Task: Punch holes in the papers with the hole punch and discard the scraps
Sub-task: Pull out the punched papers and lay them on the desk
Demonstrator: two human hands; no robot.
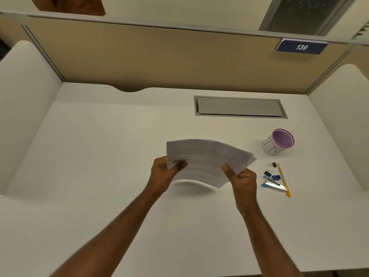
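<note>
A person is standing at a white desk (99, 156) and is holding a stack of papers (205, 158) with both hands, above the desk top; a soft shadow is lying on the desk under the near edge of the stack.

The left hand (161, 174) is gripping the left edge of the papers. Its thumb (179, 164) is pressing on the printed top side, and the other fingers are going under the stack, so I cannot see them well. The papers are curving a little, with the far edge higher, and the sheets are fanning slightly at the right corner.

The right hand (243, 179) is clenching the near right part of the stack. Its thumb (227, 169) is lying on top of the sheets, and the curled fingers are closing below and beside the edge.

To the right of the hands, small things are lying on the desk, apart from the papers: black clips (269, 169), a small blue thing (276, 177), a blue and silver tool (273, 184) and a yellow pen (284, 180). Behind them a cup (276, 144) with a purple rim is standing. Far behind, a grey flap (239, 106) is sitting in the desk.
</note>
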